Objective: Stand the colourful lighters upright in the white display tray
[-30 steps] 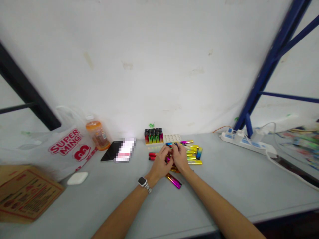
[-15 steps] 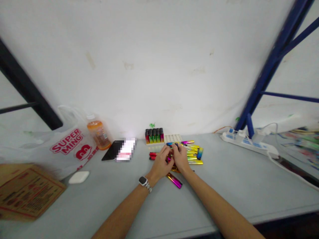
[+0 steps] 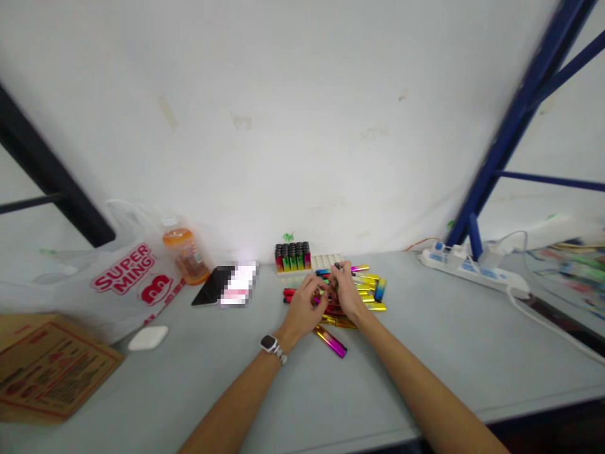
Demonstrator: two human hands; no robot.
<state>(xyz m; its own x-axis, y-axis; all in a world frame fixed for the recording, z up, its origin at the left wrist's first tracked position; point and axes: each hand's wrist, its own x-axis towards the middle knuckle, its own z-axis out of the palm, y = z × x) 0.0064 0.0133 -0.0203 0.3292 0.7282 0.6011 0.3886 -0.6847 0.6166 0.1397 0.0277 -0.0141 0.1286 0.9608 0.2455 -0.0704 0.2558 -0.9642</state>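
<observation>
Carefully, with my left hand (image 3: pixel 305 310) and right hand (image 3: pixel 348 295) both pinched narrow on what looks like one lighter (image 3: pixel 335 270) just in front of the tray (image 3: pixel 331 260), I'd grip its ends lightly and lift clear of the loose pile (image 3: pixel 371 293) below.

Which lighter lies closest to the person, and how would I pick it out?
On the grey table below the white wall, find the heap of shiny lighters where the left hand and right hand meet. At the heap's near edge lies one lighter. Its neighbours lie mostly crosswise, while it slants toward the person and fades from gold to magenta.
</observation>
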